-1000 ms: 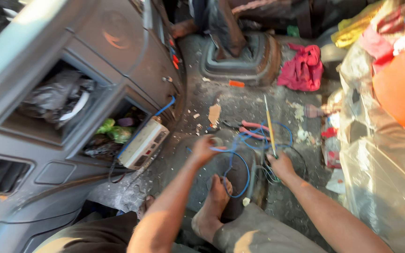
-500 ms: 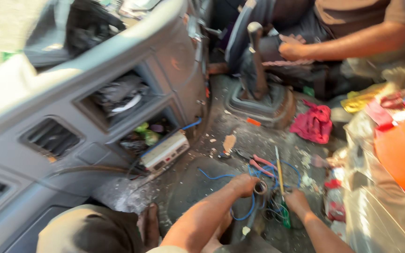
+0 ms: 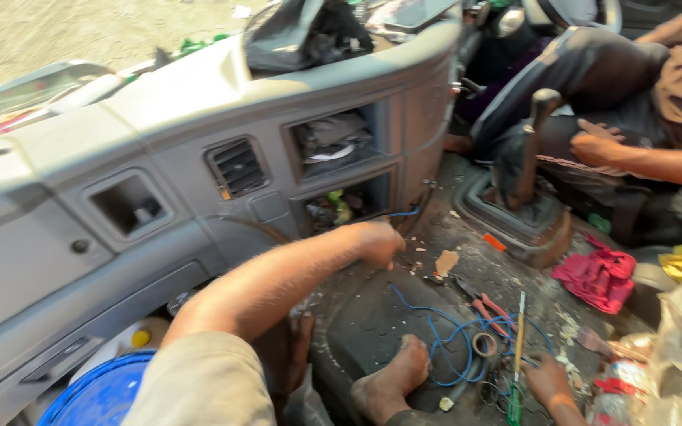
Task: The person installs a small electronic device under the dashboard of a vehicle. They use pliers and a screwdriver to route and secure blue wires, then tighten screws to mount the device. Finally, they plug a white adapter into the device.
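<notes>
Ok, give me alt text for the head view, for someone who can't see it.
The person's left hand reaches toward the grey dashboard opening, while the right hand rests by a green-handled screwdriver and blue wires on the dirty cab floor. Another person sits beside the gear lever.

Left: our left hand [image 3: 376,243] at the dashboard [image 3: 199,158] opening.
Right: our right hand [image 3: 548,380] beside wires [image 3: 444,335] on the floor [image 3: 507,276].
Behind: gear lever [image 3: 532,146].

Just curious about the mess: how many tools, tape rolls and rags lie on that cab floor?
Tools: 2, a screwdriver and pliers
Tape roll: 1
Red rag: 1
Total: 4
</notes>
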Tool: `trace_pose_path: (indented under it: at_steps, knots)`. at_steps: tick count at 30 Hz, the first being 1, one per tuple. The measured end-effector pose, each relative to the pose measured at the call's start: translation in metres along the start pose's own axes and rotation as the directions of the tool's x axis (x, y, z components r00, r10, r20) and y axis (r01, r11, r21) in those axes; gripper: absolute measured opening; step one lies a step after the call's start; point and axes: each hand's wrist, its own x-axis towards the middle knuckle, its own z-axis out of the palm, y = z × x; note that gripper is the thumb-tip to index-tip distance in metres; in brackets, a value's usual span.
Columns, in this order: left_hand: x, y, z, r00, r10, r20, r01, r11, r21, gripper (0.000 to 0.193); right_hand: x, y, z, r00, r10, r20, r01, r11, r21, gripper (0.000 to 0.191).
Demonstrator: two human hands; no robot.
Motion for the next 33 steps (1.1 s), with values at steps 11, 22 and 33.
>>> trace_pose_path:
  at_steps: [11, 22, 33]
  knots:
    - [-0.146, 0.032, -0.078, 0.983, -0.168, 0.074, 0.182, 0.951, -0.251, 0.062, 0.043, 0.002, -0.046, 0.975, 0.161, 0.152, -0.158, 0.987, -0.032, 0.068]
    - [-0.166, 0.046, -0.106, 0.933, -0.352, 0.071, 0.351, 0.850, -0.393, 0.063, 0.120, -0.074, -0.142, 0.998, 0.058, 0.034, -0.057, 0.466, 0.883, 0.035]
    - [-0.191, 0.156, -0.204, 0.777, 0.437, -0.454, -0.612, 0.349, -0.710, 0.066, 0.111, -0.068, -0.096, 0.973, -0.089, 0.215, -0.186, 0.255, 0.949, 0.041]
